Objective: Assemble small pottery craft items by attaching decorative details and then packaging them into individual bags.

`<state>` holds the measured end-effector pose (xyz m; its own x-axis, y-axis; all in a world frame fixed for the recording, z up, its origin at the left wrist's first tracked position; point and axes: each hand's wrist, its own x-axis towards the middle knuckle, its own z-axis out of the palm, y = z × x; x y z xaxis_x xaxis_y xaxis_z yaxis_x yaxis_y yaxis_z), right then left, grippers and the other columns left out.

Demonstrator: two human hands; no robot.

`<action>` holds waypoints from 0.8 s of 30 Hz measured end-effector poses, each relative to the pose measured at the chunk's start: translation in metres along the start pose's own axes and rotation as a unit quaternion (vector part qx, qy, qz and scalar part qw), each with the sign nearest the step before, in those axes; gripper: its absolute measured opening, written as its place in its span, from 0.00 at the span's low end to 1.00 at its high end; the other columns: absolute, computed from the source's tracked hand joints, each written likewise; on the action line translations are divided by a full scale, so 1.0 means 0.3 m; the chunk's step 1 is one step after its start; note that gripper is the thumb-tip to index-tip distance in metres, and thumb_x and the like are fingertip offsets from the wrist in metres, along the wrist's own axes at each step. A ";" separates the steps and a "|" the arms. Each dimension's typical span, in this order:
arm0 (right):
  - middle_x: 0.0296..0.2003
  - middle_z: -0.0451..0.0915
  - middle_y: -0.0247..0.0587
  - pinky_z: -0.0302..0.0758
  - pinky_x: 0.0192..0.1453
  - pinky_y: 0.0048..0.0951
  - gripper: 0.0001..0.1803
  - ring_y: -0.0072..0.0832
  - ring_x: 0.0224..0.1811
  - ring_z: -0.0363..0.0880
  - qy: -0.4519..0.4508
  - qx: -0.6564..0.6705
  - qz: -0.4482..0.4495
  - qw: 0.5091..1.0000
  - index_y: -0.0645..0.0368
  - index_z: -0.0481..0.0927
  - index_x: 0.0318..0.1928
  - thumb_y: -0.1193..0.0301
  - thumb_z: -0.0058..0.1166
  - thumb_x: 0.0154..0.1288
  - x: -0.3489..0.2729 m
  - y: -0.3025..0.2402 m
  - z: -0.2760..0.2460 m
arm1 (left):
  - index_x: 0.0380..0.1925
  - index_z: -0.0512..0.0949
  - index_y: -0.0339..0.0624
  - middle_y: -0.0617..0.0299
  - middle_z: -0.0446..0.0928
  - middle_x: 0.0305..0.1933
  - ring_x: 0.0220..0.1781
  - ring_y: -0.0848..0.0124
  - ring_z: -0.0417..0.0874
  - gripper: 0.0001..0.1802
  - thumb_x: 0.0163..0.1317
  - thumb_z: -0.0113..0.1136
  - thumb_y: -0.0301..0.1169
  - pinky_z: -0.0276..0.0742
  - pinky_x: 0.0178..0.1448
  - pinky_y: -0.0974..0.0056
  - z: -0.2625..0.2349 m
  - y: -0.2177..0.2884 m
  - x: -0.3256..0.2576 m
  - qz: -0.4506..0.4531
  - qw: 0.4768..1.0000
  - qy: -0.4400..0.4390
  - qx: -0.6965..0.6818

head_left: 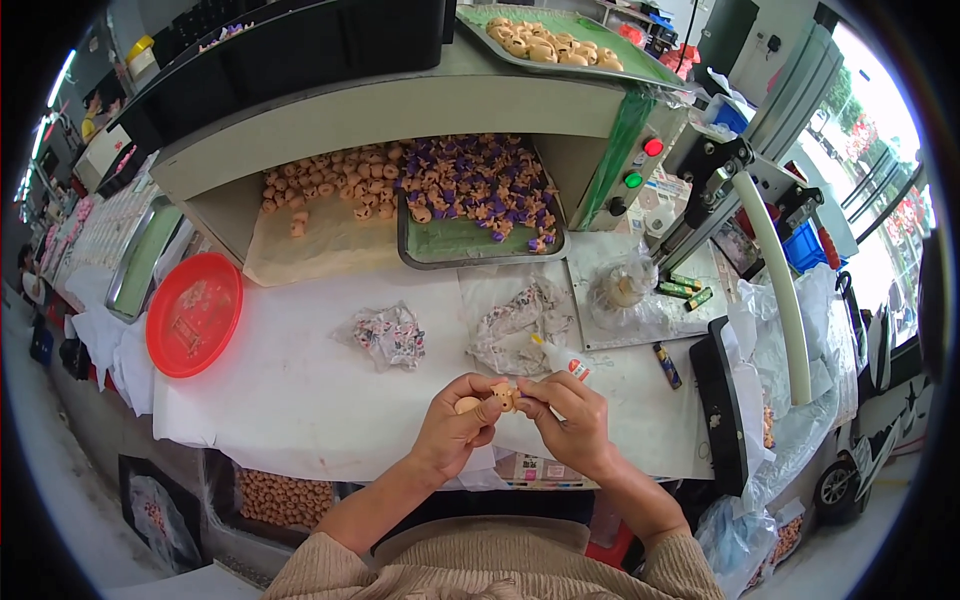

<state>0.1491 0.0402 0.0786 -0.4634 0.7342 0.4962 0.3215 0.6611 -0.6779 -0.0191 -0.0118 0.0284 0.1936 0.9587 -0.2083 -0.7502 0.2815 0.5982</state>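
Note:
Close to the front edge of the table, my left hand (455,425) is closed round a small peach-coloured toy head (503,397) with dark face marks. A second smooth peach piece (467,404) shows between the fingers of the same hand. My right hand (572,425) pinches at the right side of the toy head, where a bit of purple shows; its fingertips hide most of that part. Just beyond the right hand lies a white glue bottle (566,358) with a yellow tip, partly on crumpled clear plastic (510,330).
Under the shelf, peach heads (340,175) lie on brown paper beside a black tray (480,262) of purple-and-peach figures. A red basin (195,315) stands left, crumpled floral wrapping (392,335) mid-table. Right are a lever press (690,215), batteries (667,365) and a black bin (722,410).

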 end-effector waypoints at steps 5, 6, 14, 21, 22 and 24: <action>0.28 0.79 0.42 0.75 0.29 0.28 0.13 0.33 0.26 0.79 0.005 0.014 0.016 1.000 0.62 0.82 0.43 0.78 0.63 0.55 0.000 0.013 -0.016 | 0.45 0.75 0.46 0.67 0.74 0.37 0.31 0.81 0.70 0.12 0.61 0.63 0.29 0.60 0.23 0.78 -0.002 0.000 0.013 -0.049 0.997 -0.006 -0.064; 0.29 0.80 0.42 0.75 0.30 0.28 0.14 0.33 0.27 0.80 -0.031 0.043 0.044 0.998 0.61 0.82 0.44 0.78 0.63 0.55 0.001 0.017 -0.031 | 0.46 0.75 0.46 0.66 0.74 0.37 0.31 0.80 0.69 0.13 0.62 0.62 0.29 0.60 0.23 0.78 -0.006 -0.001 0.014 -0.067 0.995 -0.010 -0.077; 0.40 0.84 0.45 0.75 0.40 0.25 0.12 0.29 0.37 0.81 0.274 -0.269 -0.107 0.917 0.67 0.80 0.43 0.84 0.55 0.56 0.150 0.094 -0.406 | 0.53 0.71 0.47 0.59 0.74 0.42 0.33 0.75 0.68 0.15 0.67 0.54 0.34 0.60 0.22 0.78 0.030 0.036 0.011 -0.109 0.985 -0.044 -0.124; 0.43 0.84 0.35 0.71 0.49 0.29 0.14 0.25 0.39 0.72 0.374 -0.349 -0.235 0.826 0.55 0.82 0.49 0.77 0.56 0.63 0.489 -0.008 -0.708 | 0.53 0.71 0.45 0.58 0.76 0.42 0.31 0.75 0.68 0.15 0.69 0.51 0.37 0.61 0.23 0.76 0.087 -0.003 0.057 -0.101 0.988 -0.078 -0.092; 0.43 0.84 0.35 0.71 0.50 0.30 0.14 0.26 0.40 0.74 0.360 -0.356 -0.222 0.833 0.53 0.82 0.49 0.75 0.56 0.63 0.526 -0.035 -0.732 | 0.52 0.72 0.44 0.58 0.76 0.42 0.31 0.75 0.68 0.15 0.69 0.51 0.37 0.61 0.23 0.76 0.108 -0.007 0.061 -0.103 0.988 -0.083 -0.075; 0.46 0.83 0.37 0.70 0.54 0.29 0.15 0.26 0.46 0.75 0.297 -0.282 -0.180 0.894 0.53 0.81 0.51 0.73 0.55 0.64 0.603 -0.075 -0.790 | 0.50 0.72 0.43 0.58 0.76 0.43 0.32 0.75 0.69 0.15 0.69 0.51 0.37 0.61 0.23 0.76 0.141 -0.009 0.071 -0.109 0.988 -0.088 -0.057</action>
<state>0.2537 0.1948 0.3122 -0.1534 0.3000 0.9415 0.6827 0.7210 -0.1185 0.0137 0.0095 0.0550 0.4583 0.8708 -0.1781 -0.7434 0.4854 0.4601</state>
